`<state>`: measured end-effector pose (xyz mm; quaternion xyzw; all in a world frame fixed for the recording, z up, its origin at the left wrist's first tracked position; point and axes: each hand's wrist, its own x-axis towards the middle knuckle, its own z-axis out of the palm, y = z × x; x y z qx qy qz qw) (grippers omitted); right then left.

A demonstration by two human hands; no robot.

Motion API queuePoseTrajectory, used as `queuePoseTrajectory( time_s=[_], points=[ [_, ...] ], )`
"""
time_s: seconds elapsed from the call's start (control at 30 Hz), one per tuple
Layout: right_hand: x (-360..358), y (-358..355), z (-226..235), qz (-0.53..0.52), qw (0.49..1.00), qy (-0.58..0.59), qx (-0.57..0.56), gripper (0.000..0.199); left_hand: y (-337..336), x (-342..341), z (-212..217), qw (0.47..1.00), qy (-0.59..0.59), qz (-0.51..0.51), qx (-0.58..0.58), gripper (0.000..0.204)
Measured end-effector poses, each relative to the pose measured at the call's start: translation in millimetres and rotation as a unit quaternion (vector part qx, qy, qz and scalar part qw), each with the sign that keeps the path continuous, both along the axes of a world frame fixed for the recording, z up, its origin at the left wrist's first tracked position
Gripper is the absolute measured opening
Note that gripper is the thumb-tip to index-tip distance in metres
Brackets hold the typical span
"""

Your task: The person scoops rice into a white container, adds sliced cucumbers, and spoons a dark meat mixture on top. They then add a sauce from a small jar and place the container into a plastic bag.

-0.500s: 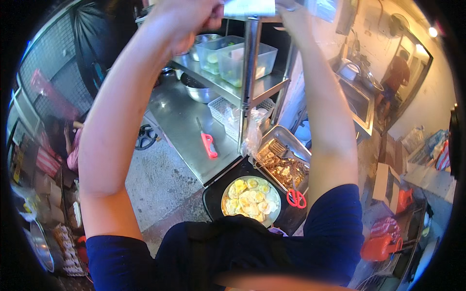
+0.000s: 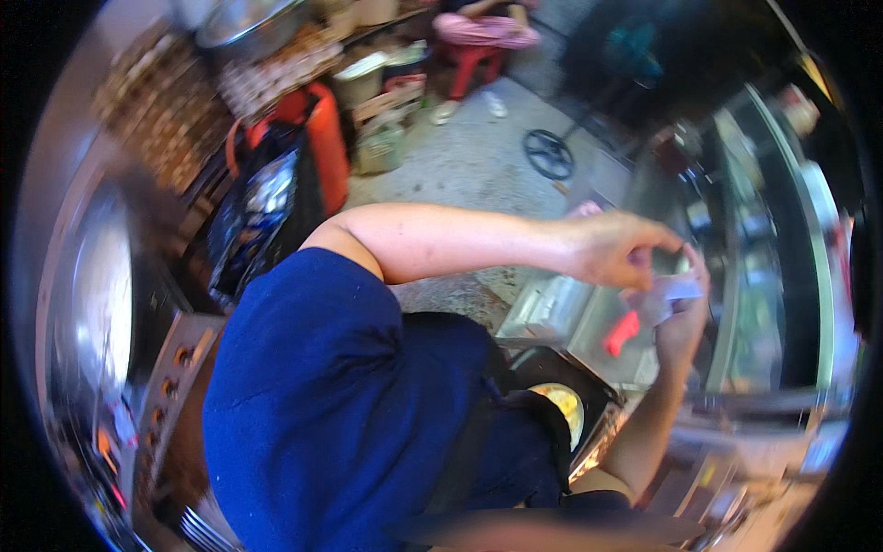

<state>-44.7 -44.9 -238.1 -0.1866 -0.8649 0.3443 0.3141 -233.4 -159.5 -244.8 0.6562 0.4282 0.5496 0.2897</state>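
My left hand [image 2: 614, 250] reaches across to the right, its fingers bent and their tips meeting those of my right hand. Between the two hands is a small, pale, partly see-through piece [image 2: 670, 293] like thin plastic film; blur hides its exact kind. My right hand [image 2: 685, 322] is curled round its far side. Below them, a red lighter [image 2: 622, 333] with a long nozzle lies on the steel table [image 2: 589, 348]. Close to my body, a plate [image 2: 578, 432] of fried eggs [image 2: 563, 401] sits on a black surface, half hidden by my shirt.
A metal shelf rack [image 2: 800, 239] stands at the right. On the left are a large round metal pan [image 2: 106, 285], egg trays [image 2: 156, 101], a black bag [image 2: 276, 198] and an orange container [image 2: 329, 152]. Another person [image 2: 478, 37] is at the far side, near a black wheel-shaped stand [image 2: 549, 154].
My view has swung to the left, bringing in the pan, egg trays and black bag. My hands, formerly apart overhead on a white sheet-like thing, are now together and lower over the table.
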Motion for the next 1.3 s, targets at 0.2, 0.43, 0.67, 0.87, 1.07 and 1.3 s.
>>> queuePoseTrajectory(
  time_s=[0.2, 0.43, 0.67, 0.87, 1.07, 1.3],
  points=[
    [-192, -68, -114, 0.231, 0.934, -0.038, -0.271, 0.074, -104, -153, -131, 0.966, 0.025, 0.247, -0.066, 0.02],
    [-301, -135, -132, 0.279, 0.931, -0.173, -0.161, 0.069, -324, -318, -261, 0.619, 0.352, 0.657, -0.245, 0.014],
    [-319, -101, -133, 0.245, 0.956, -0.146, -0.065, 0.063, -383, -405, -381, 0.607, 0.262, 0.569, -0.489, 0.021],
    [-222, 8, -78, -0.007, 0.992, -0.11, 0.059, 0.048, -244, -439, -364, 0.632, 0.371, 0.396, -0.554, 0.022],
    [-105, 120, -8, -0.277, 0.938, -0.033, 0.206, 0.033, -106, -422, -344, 0.618, 0.476, 0.148, -0.608, 0.026],
    [-52, 271, 67, -0.407, 0.792, -0.057, 0.451, 0.036, 223, -333, -191, 0.876, 0.418, 0.1, -0.217, 0.036]
  ],
)
